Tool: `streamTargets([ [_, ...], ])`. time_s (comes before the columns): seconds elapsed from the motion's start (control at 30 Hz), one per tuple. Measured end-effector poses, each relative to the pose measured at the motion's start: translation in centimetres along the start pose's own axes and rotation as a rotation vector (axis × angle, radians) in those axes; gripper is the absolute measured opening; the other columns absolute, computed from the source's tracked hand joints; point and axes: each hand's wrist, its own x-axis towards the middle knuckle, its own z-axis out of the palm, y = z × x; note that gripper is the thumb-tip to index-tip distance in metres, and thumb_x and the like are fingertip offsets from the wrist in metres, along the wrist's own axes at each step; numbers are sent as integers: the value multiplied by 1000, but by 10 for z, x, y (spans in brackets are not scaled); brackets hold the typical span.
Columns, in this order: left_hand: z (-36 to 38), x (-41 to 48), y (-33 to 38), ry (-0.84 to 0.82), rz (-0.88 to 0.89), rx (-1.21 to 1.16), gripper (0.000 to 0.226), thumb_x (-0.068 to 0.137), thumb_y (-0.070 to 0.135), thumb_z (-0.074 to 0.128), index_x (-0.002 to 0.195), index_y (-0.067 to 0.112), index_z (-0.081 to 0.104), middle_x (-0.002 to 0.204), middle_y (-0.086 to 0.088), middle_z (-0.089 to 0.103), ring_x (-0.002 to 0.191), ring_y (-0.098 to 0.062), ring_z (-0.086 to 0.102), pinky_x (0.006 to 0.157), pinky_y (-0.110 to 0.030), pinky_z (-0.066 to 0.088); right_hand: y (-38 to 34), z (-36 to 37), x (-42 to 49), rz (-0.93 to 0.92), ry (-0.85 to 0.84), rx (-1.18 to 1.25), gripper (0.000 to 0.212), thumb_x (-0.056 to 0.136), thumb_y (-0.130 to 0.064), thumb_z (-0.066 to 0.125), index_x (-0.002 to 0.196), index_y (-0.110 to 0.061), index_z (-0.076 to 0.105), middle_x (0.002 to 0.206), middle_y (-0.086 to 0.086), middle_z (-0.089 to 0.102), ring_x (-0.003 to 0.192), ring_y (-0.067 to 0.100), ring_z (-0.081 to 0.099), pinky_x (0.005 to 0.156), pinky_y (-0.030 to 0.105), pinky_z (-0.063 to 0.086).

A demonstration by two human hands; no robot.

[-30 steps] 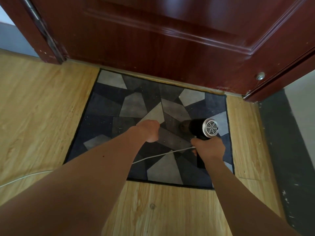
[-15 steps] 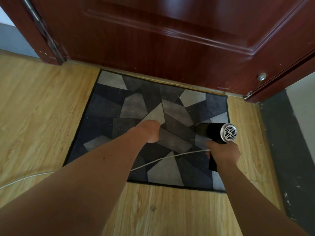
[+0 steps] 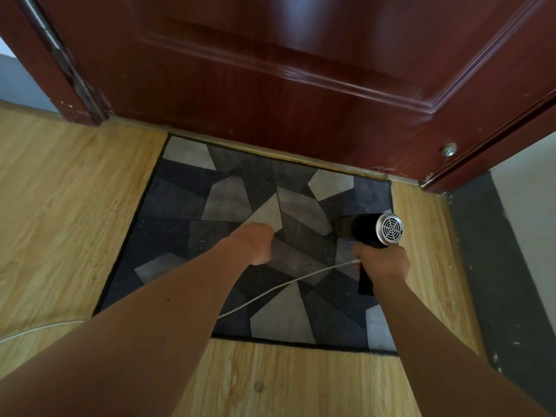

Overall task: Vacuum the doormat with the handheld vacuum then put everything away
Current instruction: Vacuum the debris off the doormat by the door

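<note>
A grey and black patchwork doormat [image 3: 180,200] lies on the wood floor in front of a closed door. My right hand [image 3: 383,263] grips the handle of a black handheld vacuum [image 3: 365,228], whose silver grille faces right. The vacuum's nozzle end rests low over the mat's right part and is partly in shadow. A white cord [image 3: 285,285] runs from under my right hand leftward across the mat and off over the floor. My left hand [image 3: 255,242] is curled into a fist resting on the middle of the mat. Small light specks dot the mat's left half.
The dark red door [image 3: 270,70] and its frame close off the far side. A small metal door stop [image 3: 449,149] sits low on the door at the right. A grey wall with a dark base strip [image 3: 487,266] stands to the right. Light wood floor [image 3: 60,206] surrounds the mat.
My right hand has carried the vacuum rightward from the mat's centre-right to its right edge. The left fist has stayed in place on the mat.
</note>
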Motion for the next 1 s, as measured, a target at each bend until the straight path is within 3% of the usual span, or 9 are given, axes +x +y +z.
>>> streamTargets([
  [0.1,1,0,-1,0,2,-1,47,89,12,51,136,11,47,131,-13,54,118,-29,53,99,-38,46,-3,-3,5,-2,-10,-13,26,74,-23,74,90,-4,65,86,17,72,87,33,69,83,45,57],
  [0.23,0,-2,-1,7,3,-19,46,88,11,50,134,13,49,130,-11,55,117,-29,53,99,-38,46,5,-8,0,-12,-8,-56,28,75,-23,73,91,-1,69,85,16,72,85,31,68,70,34,52],
  [0.37,-5,-4,1,111,1,-36,39,89,9,48,127,14,54,125,-12,58,114,-30,55,93,-36,47,23,-16,-11,-6,-15,-62,25,73,-22,73,86,-1,70,67,11,71,70,26,69,67,34,55],
  [0.5,-11,-7,6,227,11,-111,51,90,9,51,140,21,45,132,-10,53,119,-27,52,98,-36,46,33,-21,-17,7,-24,-36,23,73,-18,73,88,-3,67,55,5,67,57,21,68,69,37,59],
  [0.63,-11,-7,7,288,52,-164,55,90,7,53,142,21,41,140,-6,47,124,-25,50,103,-35,43,29,-19,-14,-1,-36,-28,25,71,-18,73,90,-2,68,64,9,70,63,23,69,68,36,58],
  [0.73,-11,-9,5,295,67,-172,56,91,6,53,143,21,40,142,-4,44,126,-24,48,104,-33,42,19,-14,-8,-13,-42,-47,25,74,-19,72,88,0,70,70,12,70,68,24,67,58,28,49],
  [0.83,-10,-9,-1,290,56,-180,55,91,7,54,142,22,41,144,-2,43,126,-22,48,103,-32,43,7,-8,-1,-22,-27,-40,32,73,-24,73,94,0,70,84,16,72,81,30,67,63,29,47],
  [1.0,-12,-8,-3,327,91,-158,58,90,6,54,143,23,38,146,1,40,131,-21,42,105,-31,40,-10,-5,11,-10,-37,-25,32,76,-24,73,99,-1,68,79,10,66,75,24,59,53,25,39],
])
